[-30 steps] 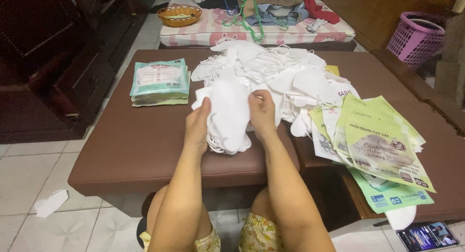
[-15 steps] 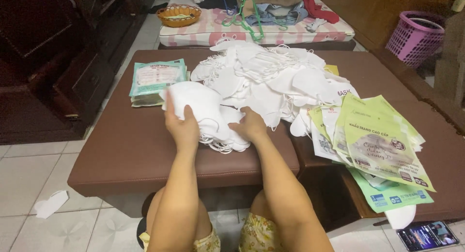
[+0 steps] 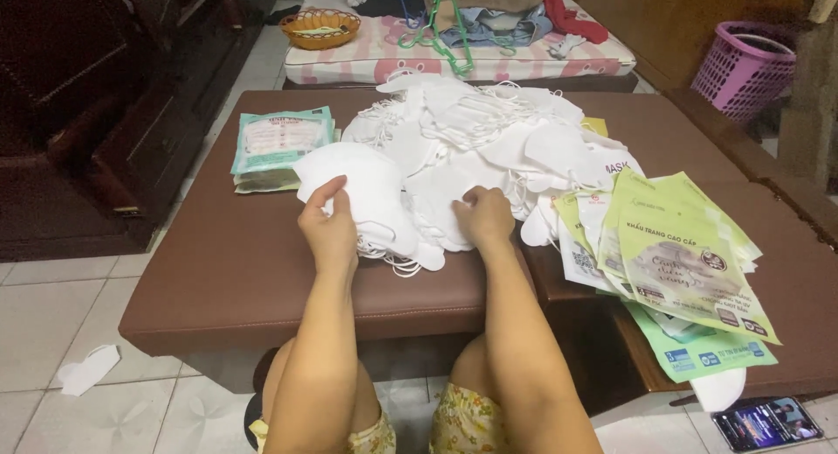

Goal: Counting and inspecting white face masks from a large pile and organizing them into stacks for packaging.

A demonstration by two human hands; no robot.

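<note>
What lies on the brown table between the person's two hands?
In the head view, white masks lie between the left hand and right hand.

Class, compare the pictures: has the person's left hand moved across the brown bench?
Yes. The left hand, gripping a stack of white masks, has shifted left, toward the teal packet.

A brown padded bench (image 3: 236,279) carries a heap of white masks (image 3: 471,148) toward its far edge, a sealed mask pack (image 3: 281,144) near its far left corner, and green pouches (image 3: 672,253) fanned over its right edge.
</note>
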